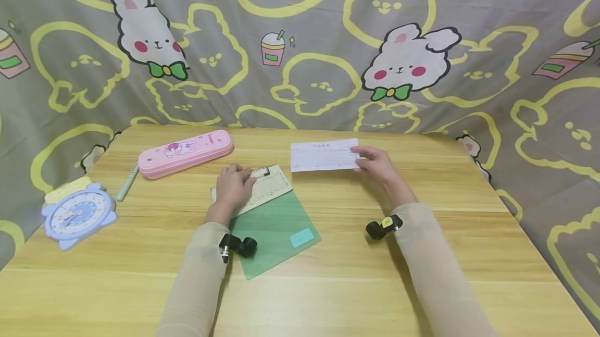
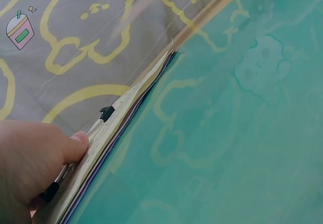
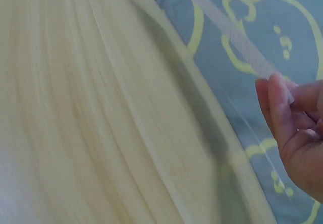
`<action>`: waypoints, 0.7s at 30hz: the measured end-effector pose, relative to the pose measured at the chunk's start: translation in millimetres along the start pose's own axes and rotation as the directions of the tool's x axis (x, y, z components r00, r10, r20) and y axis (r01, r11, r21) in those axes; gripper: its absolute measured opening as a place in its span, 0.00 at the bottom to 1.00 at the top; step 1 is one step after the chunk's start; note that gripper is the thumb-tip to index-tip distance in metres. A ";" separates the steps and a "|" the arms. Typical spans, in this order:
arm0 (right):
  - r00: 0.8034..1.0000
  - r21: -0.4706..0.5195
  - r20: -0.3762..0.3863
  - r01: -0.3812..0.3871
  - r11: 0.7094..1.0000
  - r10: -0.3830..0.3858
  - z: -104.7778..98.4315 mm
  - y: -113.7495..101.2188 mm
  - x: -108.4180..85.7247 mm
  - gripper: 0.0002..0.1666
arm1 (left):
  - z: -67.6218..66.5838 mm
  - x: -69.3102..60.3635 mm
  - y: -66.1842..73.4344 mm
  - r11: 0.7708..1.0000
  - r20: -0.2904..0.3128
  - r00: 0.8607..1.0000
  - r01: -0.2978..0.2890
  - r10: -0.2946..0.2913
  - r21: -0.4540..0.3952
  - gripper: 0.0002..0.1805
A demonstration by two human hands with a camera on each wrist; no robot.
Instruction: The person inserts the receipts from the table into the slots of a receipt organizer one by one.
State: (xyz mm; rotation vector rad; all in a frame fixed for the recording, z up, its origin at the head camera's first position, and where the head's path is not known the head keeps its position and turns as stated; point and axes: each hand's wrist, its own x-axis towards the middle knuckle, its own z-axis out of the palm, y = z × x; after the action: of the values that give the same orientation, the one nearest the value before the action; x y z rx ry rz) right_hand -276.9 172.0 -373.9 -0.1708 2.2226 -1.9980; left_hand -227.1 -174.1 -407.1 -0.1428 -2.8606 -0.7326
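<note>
In the head view my left hand (image 1: 233, 187) grips the wire clip (image 1: 268, 171) at the top of a green translucent clipboard (image 1: 274, 235). Its thumb lies over the clip in the left wrist view, beside a thin stack of papers (image 2: 121, 120). The top sheet (image 1: 272, 188), cream and printed with a grid, lies across the clipboard's upper part. My right hand (image 1: 378, 166) pinches a white printed slip of paper (image 1: 323, 155) by its right end. In the right wrist view the slip (image 3: 242, 47) appears nearly edge-on, held above the table with a shadow below it.
A pink pencil case (image 1: 187, 153) lies at the back left of the wooden table (image 1: 356, 285). Next to it is a pale green pen (image 1: 127, 183). A blue toy clock (image 1: 79, 214) rests at the left edge. A patterned curtain (image 1: 319, 29) hangs behind the table.
</note>
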 end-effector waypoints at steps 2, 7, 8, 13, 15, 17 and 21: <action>1.000 0.003 0.027 0.003 1.000 -0.003 7.6 -1.3 -0.2 0.23 | -0.3 -0.5 0.2 1.000 -0.002 1.000 -0.002 0.002 -0.008 0.21; 0.995 -0.013 0.096 0.002 1.000 -0.001 25.3 -0.7 -0.6 0.21 | 0.0 -0.4 0.4 1.000 0.000 1.000 0.005 -0.005 -0.020 0.21; 0.994 -0.020 0.108 -0.003 1.000 0.005 28.5 0.0 -0.8 0.21 | 0.2 0.0 0.3 1.000 0.002 1.000 0.009 -0.009 -0.023 0.21; 0.984 -0.097 0.173 -0.032 0.995 0.049 40.5 3.6 -2.1 0.19 | 0.8 1.6 -0.4 0.999 0.010 0.999 0.035 -0.034 -0.042 0.21; 0.978 -0.136 0.201 -0.027 0.990 0.054 44.7 5.2 -2.0 0.18 | 0.6 1.8 -0.6 0.998 0.011 0.999 0.045 -0.045 -0.046 0.21; 0.973 -0.169 0.226 -0.012 0.985 0.051 48.9 7.0 -1.6 0.17 | 0.3 1.7 -0.9 0.998 0.014 0.999 0.050 -0.049 -0.048 0.22; 0.960 -0.208 0.274 0.008 0.978 0.050 58.4 10.2 -0.3 0.16 | -0.8 0.9 -0.9 0.997 0.017 0.998 0.054 -0.053 -0.050 0.22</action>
State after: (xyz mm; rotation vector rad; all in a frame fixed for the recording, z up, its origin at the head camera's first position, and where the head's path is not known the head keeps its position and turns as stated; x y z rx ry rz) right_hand -265.6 116.0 -390.0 -0.4222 2.2311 -1.6108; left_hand -227.9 -175.2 -406.6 -0.0792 -2.8719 -0.8179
